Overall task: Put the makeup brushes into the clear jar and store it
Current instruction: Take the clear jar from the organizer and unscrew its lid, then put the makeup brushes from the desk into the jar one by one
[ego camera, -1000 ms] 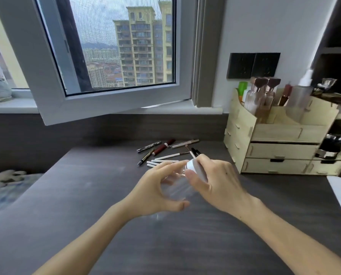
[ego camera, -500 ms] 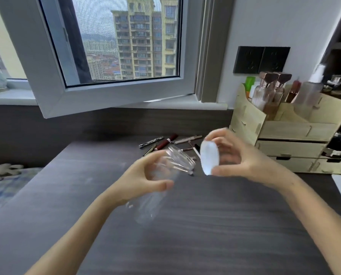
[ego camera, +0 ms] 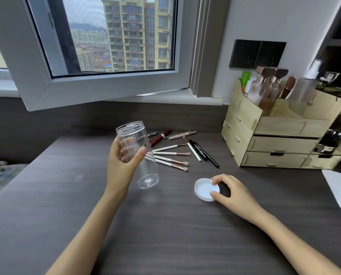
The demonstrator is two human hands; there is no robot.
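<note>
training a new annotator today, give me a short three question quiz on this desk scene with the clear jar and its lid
1. True or false: the white round lid is screwed onto the clear plastic jar.
2. Which hand holds the jar? A) left hand B) right hand
3. Fill in: the white-handled makeup brushes lie on the dark wooden ____.

Key: 1 false, the lid lies on the desk, under the right hand's fingertips. 2 A. 3 desk.

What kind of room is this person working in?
Most likely a bedroom dressing table in a high-rise flat: a wooden cosmetics organizer filled with bottles, makeup brushes on the dark desk, and an open window facing apartment towers.
</note>
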